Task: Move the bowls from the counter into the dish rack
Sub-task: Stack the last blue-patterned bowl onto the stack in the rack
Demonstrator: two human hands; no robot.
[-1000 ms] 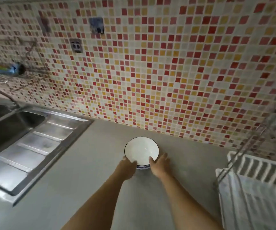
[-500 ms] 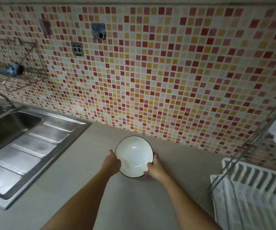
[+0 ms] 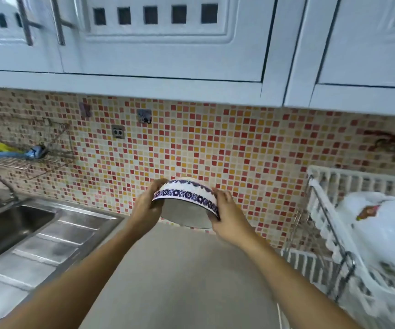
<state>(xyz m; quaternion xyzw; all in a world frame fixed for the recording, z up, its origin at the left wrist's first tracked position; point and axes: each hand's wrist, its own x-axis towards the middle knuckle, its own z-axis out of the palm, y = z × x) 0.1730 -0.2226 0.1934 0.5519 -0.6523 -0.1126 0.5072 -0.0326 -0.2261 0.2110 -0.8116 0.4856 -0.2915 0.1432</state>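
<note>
A white bowl (image 3: 187,198) with a blue floral band round its rim is held in the air above the grey counter (image 3: 179,281), tipped so its opening faces down toward me. My left hand (image 3: 145,207) grips its left side and my right hand (image 3: 229,217) grips its right side. The white dish rack (image 3: 329,210) with a metal frame stands at the right, about an arm's width from the bowl, and holds white items on its upper tier.
A steel sink (image 3: 6,224) with a ribbed drainboard (image 3: 49,252) lies at the left. A wire shelf (image 3: 25,157) with blue and yellow items hangs on the mosaic tile wall. White wall cabinets (image 3: 168,43) hang overhead.
Both hands have lifted the bowl off the counter and turned it over so its opening faces down. The view has tilted up, bringing the cabinets and the rack's upper tier into sight.
</note>
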